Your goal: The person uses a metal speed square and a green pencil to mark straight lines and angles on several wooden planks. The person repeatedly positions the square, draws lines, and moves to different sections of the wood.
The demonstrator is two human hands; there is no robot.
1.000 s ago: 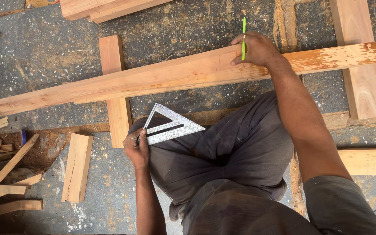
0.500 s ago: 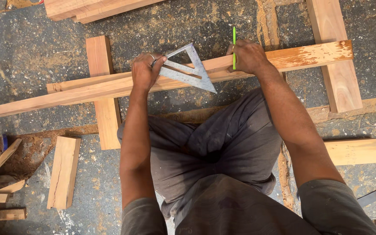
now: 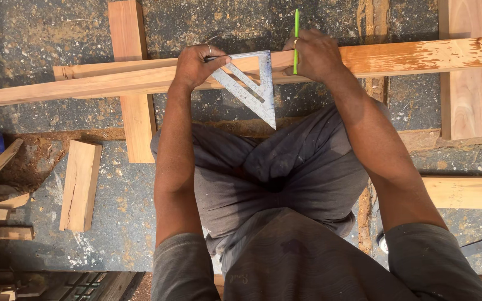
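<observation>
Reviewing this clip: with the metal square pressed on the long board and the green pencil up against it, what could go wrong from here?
1. The left hand pins only one corner of the metal square, much of which overhangs the long board; it might pivot and skew a line.
2. The board spans two cross pieces on rough ground and could rock under pressure.
3. The right hand holds the green pencil low, partly hiding the tip.

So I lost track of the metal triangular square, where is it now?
The speed square lies on the long wooden plank, upper centre of the head view, pressed by the left hand, beside the green pencil.
</observation>
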